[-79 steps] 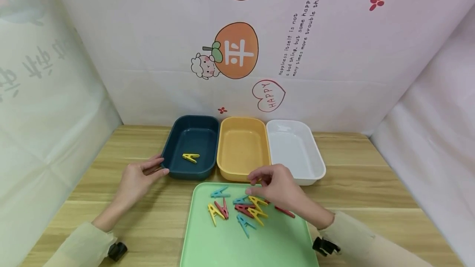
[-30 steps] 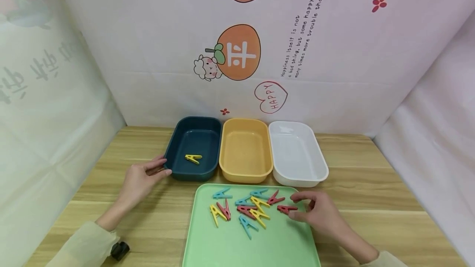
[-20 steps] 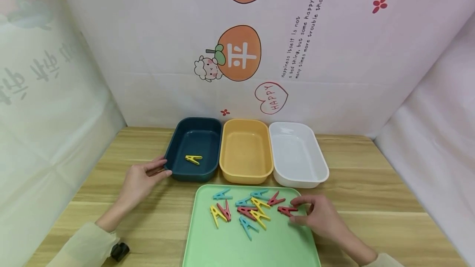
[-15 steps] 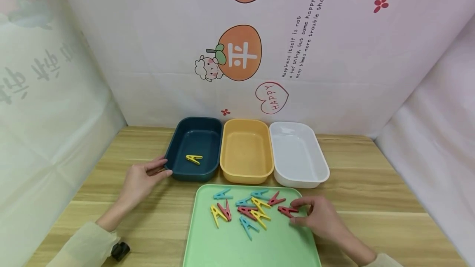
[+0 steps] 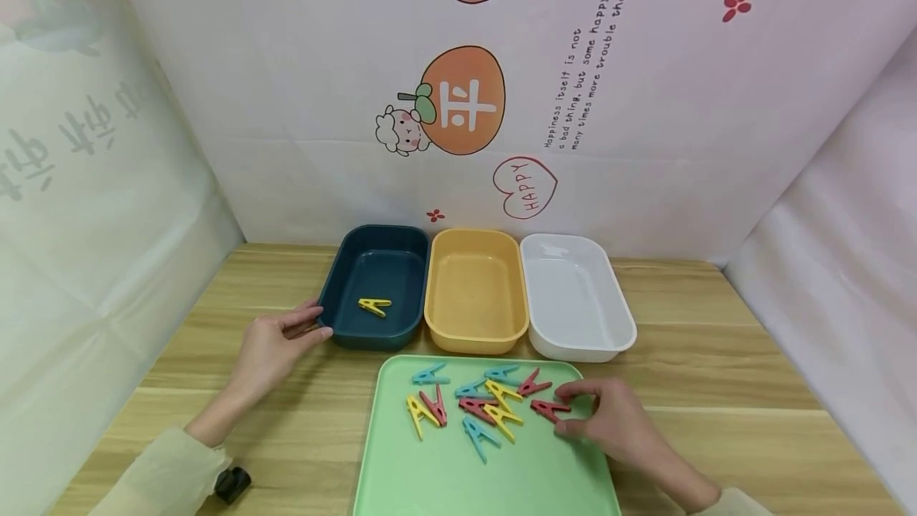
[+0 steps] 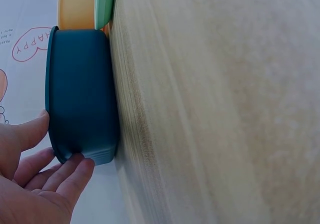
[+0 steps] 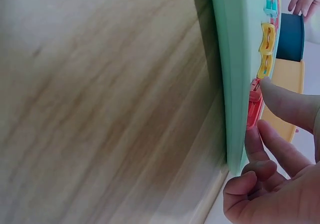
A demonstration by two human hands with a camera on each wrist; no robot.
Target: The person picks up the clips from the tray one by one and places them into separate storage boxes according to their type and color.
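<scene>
My left hand [image 5: 275, 349] rests against the near left corner of a dark blue bin [image 5: 376, 333], its thumb and extended fingers touching the outside. A yellow clothespin [image 5: 374, 306] lies in that bin. Over the right side of a light green tray [image 5: 487, 480], my right hand [image 5: 612, 416] pinches a red clothespin [image 5: 548, 409] between thumb and fingertips, low on the tray. The right wrist view shows this red clothespin [image 7: 254, 104] between the thumb and fingers. Several more blue, yellow and red clothespins lie left of it, among them a yellow clothespin [image 5: 503, 422] and a blue clothespin [image 5: 478, 438].
A yellow bin [image 5: 476, 339] and a white bin [image 5: 582, 350] stand right of the dark blue one, side by side behind the tray. Wood-grain table [image 5: 716, 357] surrounds them. A printed white cloth [image 5: 322, 102] hangs at the back, with pale cloth at both sides.
My right hand moved from above the tray's middle to its right side, reaching the red clothespin, which has since shifted slightly left with the fingers. The left hand stayed at the dark blue bin.
</scene>
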